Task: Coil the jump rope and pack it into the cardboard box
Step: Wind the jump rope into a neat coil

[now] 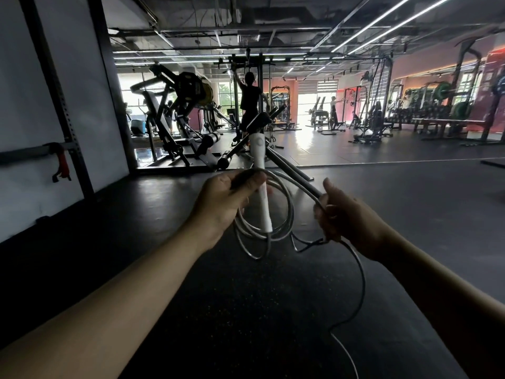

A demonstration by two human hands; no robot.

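My left hand (228, 199) grips a white jump rope handle (263, 184) upright, together with several grey loops of the jump rope (287, 212) that hang below it. My right hand (345, 214) is closed on the rope a little to the right of the coil. From that hand the loose rope (362, 277) curves down to the dark floor and runs off the bottom of the view. No cardboard box is in view.
Dark rubber gym floor (246, 310) lies below my arms. A weight machine (188, 110) and a bench frame (284, 160) stand ahead. A rack post (62, 99) lines the white wall at left. Persons exercise in the distance.
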